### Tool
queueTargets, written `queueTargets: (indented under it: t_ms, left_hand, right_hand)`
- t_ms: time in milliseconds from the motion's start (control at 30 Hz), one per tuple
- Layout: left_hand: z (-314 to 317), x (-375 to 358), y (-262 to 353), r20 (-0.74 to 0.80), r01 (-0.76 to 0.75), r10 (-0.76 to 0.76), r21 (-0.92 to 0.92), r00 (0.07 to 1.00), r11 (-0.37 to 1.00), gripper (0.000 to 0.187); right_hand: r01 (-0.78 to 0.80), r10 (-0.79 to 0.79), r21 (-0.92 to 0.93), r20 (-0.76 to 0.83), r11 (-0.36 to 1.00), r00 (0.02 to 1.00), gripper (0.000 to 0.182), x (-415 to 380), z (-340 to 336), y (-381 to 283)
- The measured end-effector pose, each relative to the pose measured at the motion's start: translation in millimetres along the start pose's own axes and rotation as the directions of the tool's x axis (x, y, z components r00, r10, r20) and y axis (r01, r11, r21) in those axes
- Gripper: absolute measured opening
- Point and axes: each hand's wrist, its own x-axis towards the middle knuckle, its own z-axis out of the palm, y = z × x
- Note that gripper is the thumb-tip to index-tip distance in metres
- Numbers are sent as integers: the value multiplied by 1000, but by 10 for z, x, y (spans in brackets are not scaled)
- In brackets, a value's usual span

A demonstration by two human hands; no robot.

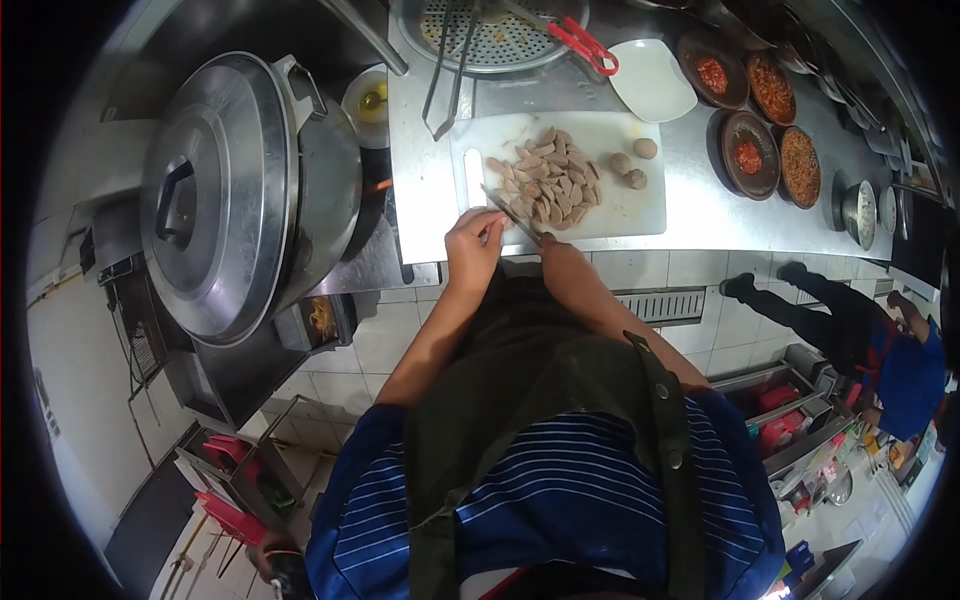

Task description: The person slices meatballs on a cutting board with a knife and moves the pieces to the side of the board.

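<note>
My right hand [558, 252] is wrapped round the handle of a knife [515, 217], whose blade points up and left over the near edge of the white cutting board [640, 205]. Close to the blade, at the board's lower left, my left hand [477, 232] has its fingers pressed together; what they hold, if anything, is too small to name. Beyond the hands lies a pile of brown cut pieces [560, 180]. Several round brown balls [645, 149] rest at the board's right side.
A large lidded pot [225, 200] stands left, beside a bowl of yellow liquid [368, 100]. Behind the board are a perforated pan [500, 35], red-handled tongs [585, 45] and a white plate [652, 80]. Brown dishes [750, 155] sit right. Another person [860, 330] is at far right.
</note>
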Motion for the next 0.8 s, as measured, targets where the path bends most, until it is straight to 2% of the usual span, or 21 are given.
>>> queueTargets:
  t_ms: [133,233,300,433,533,600,800]
  left_hand:
    - [10,-50,-24,-21,-15,15,8,1000,1000,11]
    - [18,-60,-57,-22,-24,23,-38,999,999,13]
    - [19,-79,-108,-18,-32,31,-48,999,998,13]
    - [42,-103,-184,-43,-29,24,-108,999,994,11]
    - [32,-116,-216,-54,-91,89,-27,995,995,10]
    - [12,-112,-169,-65,-121,122,23,990,992,9]
    - [14,-103,-162,-68,-109,110,13,992,994,9]
  right_hand:
    - [36,-36,68,-5,997,999,17,58,-22,29]
    - [3,-3,117,4,993,1000,19,-96,-188,-167]
    - [-107,107,7,59,994,993,21,-224,-278,-313]
    - [-130,136,-56,132,990,982,21,-307,-260,-263]
    - [-108,120,-102,125,989,985,18,-344,-249,-273]
    - [-89,100,-150,64,985,993,20,-344,-196,-268]
    - [-112,140,-197,135,974,981,22,-83,-97,-310]
